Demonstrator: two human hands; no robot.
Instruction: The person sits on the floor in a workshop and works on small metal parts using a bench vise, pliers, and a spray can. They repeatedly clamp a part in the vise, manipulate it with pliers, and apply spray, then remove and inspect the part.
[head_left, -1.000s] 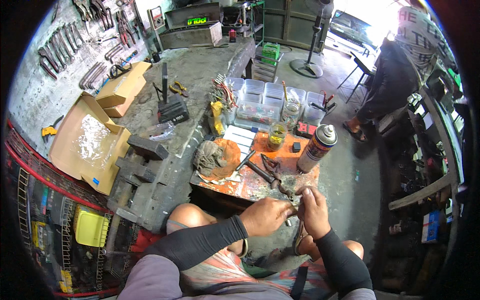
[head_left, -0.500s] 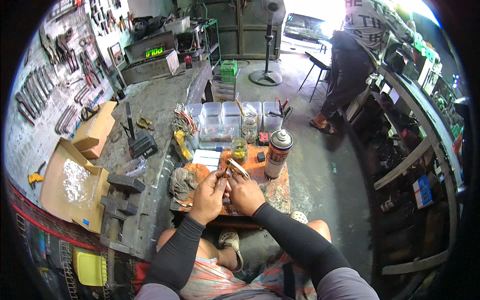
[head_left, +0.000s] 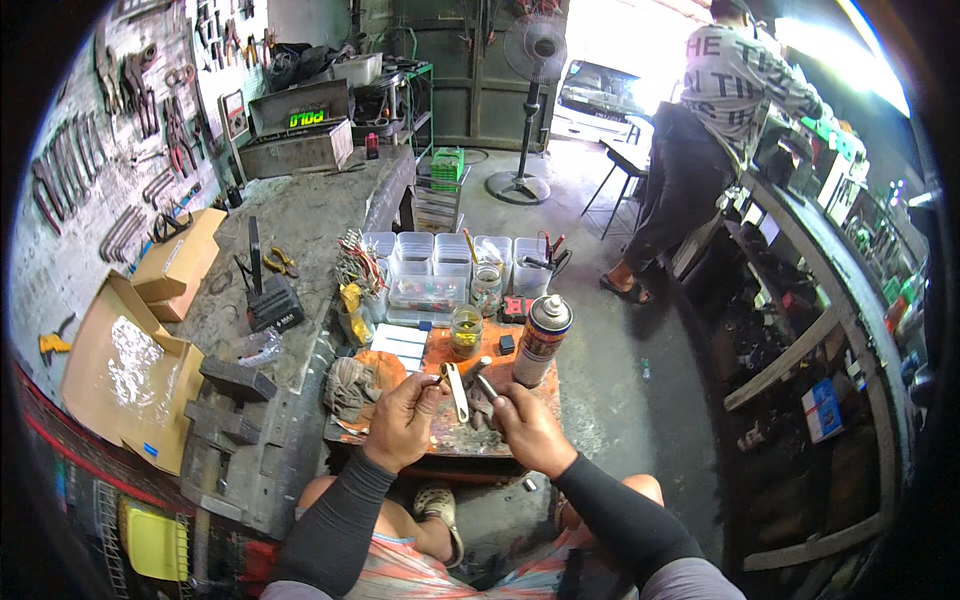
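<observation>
Orange worktable (head_left: pixel 438 350): paint scuffed & worn, straight front edge nr the person's wrists.
Slotted strip (head_left: pixel 456 392): pale, flat, rounded ends; sits at L fingertips, above tabletop, between both hands.
Metal rod (head_left: pixel 487 386): slim, shiny, approx. straight; upper end juts past R fingertips, angled twd the strip.
Spray can (head_left: pixel 543 340): tall, cylindrical, upright just beyond R hand.
Glass jar (head_left: pixel 466 332): round, yellow contents, beyond the strip.
Grey cloth (head_left: pixel 350 390): crumpled, soft, L of the hands.
Concrete floor (head_left: pixel 620 400): smooth, grey; runs from table's R edge to the rack (head_left: pixel 785 362).
L hand (head_left: pixel 400 422): thumb & fingers pinched on the strip.
R hand (head_left: pixel 533 430): curled, gripping the rod; small gap to strip.
</observation>
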